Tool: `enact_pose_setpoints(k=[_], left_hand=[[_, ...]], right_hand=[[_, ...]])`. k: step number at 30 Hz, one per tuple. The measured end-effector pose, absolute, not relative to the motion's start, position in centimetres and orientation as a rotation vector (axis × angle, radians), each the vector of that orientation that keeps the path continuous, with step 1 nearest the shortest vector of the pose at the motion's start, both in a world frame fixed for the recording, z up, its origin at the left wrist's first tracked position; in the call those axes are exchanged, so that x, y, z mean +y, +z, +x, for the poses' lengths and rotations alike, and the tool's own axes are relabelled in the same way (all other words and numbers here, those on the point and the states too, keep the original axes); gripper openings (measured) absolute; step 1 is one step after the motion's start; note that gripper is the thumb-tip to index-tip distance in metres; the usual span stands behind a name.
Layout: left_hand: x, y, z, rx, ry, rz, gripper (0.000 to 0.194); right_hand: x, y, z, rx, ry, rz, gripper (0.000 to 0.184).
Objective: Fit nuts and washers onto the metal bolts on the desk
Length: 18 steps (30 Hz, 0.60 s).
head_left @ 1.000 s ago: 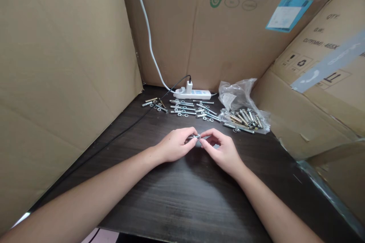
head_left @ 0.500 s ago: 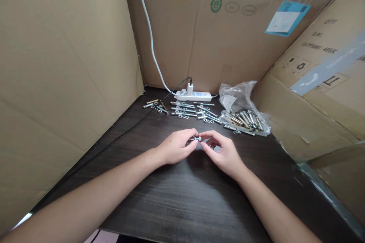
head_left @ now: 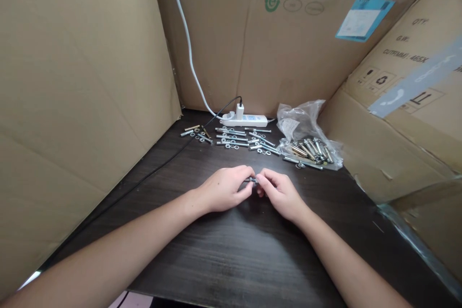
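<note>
Between my two hands, over the dark table, is a small metal expansion bolt (head_left: 250, 180), partly covered by fingers. My left hand (head_left: 227, 188) is closed round one end, thumb and fingers pinching it. At the other end, the thumb and forefinger of my right hand (head_left: 279, 192) are pressed together on the bolt. Whether the right fingers also hold a nut or washer cannot be made out. Beyond the hands lie several loose bolts (head_left: 232, 137) with sleeves, nuts and washers (head_left: 264, 152). A clear plastic bag (head_left: 301, 120) holds more expansion bolts (head_left: 312, 149).
A white power strip (head_left: 249, 121) with a plugged-in charger (head_left: 239, 111) stands at the back. A black cable (head_left: 155, 172) runs across the table's left side. Tall cardboard boxes (head_left: 216, 48) wall in the back, left and right. Another bolt (head_left: 303, 162) lies before the bag.
My right hand's fingers have closed in more tightly on the bolt's end. Both hands have shifted slightly, the left a little to the right.
</note>
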State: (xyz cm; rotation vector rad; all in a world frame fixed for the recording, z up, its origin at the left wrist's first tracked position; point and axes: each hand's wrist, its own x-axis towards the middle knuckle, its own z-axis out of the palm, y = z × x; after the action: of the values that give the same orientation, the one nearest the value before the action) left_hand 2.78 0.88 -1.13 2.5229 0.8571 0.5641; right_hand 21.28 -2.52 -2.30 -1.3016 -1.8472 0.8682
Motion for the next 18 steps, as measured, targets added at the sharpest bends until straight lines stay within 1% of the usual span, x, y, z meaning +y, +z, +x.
enact_pose_setpoints(k=[3, 7, 10, 12, 16, 18], left_hand=[[0.77, -1.12, 2.85, 0.857, 0.564, 2.547, 0.013], [0.74, -1.11, 2.8, 0.902, 0.582, 2.534, 0.015], [0.75, -1.05, 2.75, 0.912, 0.594, 2.516, 0.015], [0.71, -0.98, 2.76, 0.895, 0.602, 2.521, 0.015], [0.57, -0.91, 2.88, 0.858, 0.608, 2.529, 0.014], [0.54, -0.94, 2.91, 0.855, 0.602, 2.529, 0.014]], right_hand=[[-2.49, -2.24, 21.48, -1.863, 0.847, -1.292, 0.036], [-2.62, -2.08, 21.64, -1.887, 0.843, -1.273, 0.023], [-2.69, -2.09, 21.61, -1.914, 0.855, -1.26, 0.02], [-2.67, -2.22, 21.56, -1.928, 0.859, -1.246, 0.024], [-2.58, -2.52, 21.49, -1.916, 0.854, -1.261, 0.043], [-2.56, -2.51, 21.53, -1.889, 0.826, -1.289, 0.048]])
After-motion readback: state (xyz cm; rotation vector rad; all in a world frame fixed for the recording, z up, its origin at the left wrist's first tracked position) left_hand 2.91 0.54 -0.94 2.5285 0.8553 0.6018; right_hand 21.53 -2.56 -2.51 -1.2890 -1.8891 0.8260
